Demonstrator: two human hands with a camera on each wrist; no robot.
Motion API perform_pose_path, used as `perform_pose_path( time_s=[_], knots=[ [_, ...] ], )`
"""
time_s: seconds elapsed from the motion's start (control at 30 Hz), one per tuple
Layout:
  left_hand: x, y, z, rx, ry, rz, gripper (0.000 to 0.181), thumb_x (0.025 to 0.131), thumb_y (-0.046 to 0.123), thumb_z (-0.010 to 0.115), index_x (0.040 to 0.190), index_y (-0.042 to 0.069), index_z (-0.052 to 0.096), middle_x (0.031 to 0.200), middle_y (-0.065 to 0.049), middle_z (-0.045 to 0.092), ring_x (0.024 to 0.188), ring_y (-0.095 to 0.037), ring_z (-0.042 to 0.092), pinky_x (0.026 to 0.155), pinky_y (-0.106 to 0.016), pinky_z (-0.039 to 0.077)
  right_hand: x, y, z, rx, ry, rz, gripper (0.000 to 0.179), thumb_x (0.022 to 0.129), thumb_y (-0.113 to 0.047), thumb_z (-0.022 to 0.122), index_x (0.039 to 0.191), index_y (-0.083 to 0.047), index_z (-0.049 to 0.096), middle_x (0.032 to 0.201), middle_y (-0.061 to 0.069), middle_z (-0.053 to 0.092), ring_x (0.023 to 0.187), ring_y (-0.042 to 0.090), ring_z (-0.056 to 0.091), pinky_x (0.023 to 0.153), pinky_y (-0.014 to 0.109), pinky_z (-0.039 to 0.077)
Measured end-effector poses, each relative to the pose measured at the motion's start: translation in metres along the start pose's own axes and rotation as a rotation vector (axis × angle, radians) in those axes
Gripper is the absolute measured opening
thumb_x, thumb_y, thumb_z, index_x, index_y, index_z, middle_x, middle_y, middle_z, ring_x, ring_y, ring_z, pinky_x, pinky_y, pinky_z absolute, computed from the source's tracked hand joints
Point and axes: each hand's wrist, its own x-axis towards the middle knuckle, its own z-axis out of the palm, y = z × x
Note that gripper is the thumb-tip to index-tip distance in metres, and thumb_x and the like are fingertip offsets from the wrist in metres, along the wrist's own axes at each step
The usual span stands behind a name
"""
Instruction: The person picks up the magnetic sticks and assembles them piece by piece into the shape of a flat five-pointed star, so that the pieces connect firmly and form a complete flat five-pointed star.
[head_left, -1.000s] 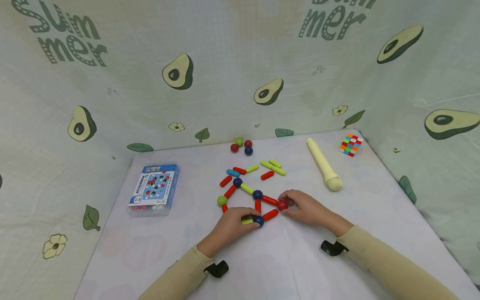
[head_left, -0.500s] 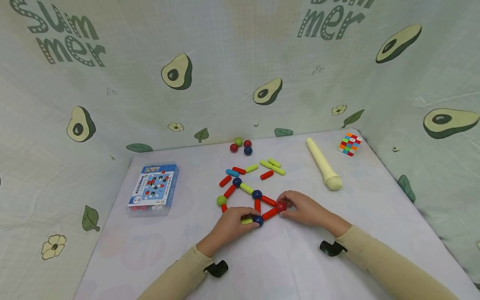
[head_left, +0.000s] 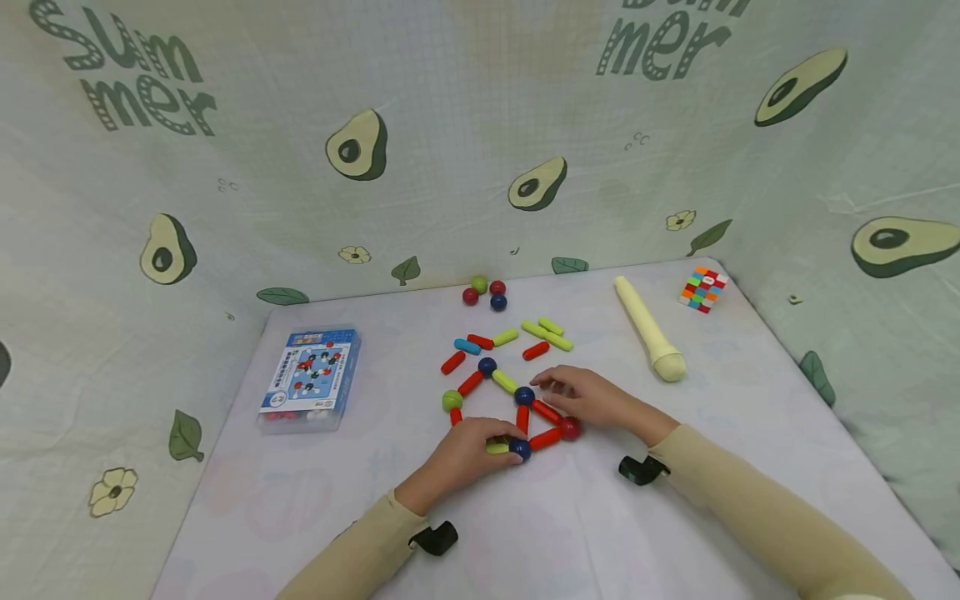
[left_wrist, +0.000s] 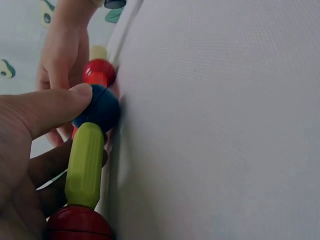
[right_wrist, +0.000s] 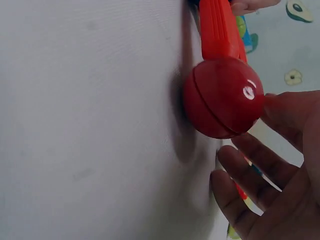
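A flat frame of coloured rods and balls lies on the table. My left hand pinches its near blue ball; in the left wrist view the thumb presses that blue ball, joined to a yellow-green rod. Red rods run from the two blue balls to a red ball at the right corner. My right hand hovers over this corner, fingers loosely bent near the upper blue ball. In the right wrist view its thumb is beside the red ball. My left hand hides the frame's lower left.
Loose rods lie behind the frame, with several balls farther back. A boxed set stands left. A cream microphone-shaped stick and a colourful cube are at the right, before a hanging cloth.
The red ball met the free end of the lower red rod, forming a triangle. My right hand then let go of it and moved up and left. The frame shifted slightly right.
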Motion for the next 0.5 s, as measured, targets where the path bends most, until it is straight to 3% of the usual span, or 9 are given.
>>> perform_pose_path(
  time_s=[0.2, 0.3, 0.5],
  knots=[
    [-0.007, -0.004, -0.01, 0.129, -0.059, 0.068, 0.025, 0.089, 0.035, 0.08, 0.114, 0.036, 0.077, 0.102, 0.024, 0.069, 0.1, -0.003, 0.056, 0.093, -0.033, 0.045, 0.01, -0.003, 0.008, -0.019, -0.031, -0.058, 0.028, 0.099, -0.018, 0.067, 0.126, -0.021, 0.069, 0.109, -0.01, 0.066, 0.098, 0.011, 0.06, 0.086, 0.031, 0.053],
    [-0.013, -0.004, -0.016, 0.223, -0.063, 0.058, 0.026, 0.087, 0.038, 0.082, 0.113, 0.036, 0.077, 0.105, 0.022, 0.069, 0.108, -0.007, 0.054, 0.096, -0.041, 0.04, 0.011, -0.007, 0.013, -0.034, -0.034, -0.065, 0.026, 0.098, -0.019, 0.069, 0.124, -0.02, 0.07, 0.108, -0.01, 0.066, 0.098, 0.01, 0.059, 0.088, 0.03, 0.053],
    [-0.024, -0.006, -0.017, 0.295, -0.038, 0.025, 0.028, 0.085, 0.044, 0.082, 0.11, 0.033, 0.077, 0.105, 0.019, 0.069, 0.106, -0.009, 0.053, 0.097, -0.043, 0.039, 0.011, -0.012, 0.021, -0.041, -0.05, -0.061, 0.023, 0.097, -0.022, 0.071, 0.12, -0.021, 0.069, 0.103, -0.014, 0.065, 0.096, 0.008, 0.059, 0.088, 0.03, 0.052]
  ],
)
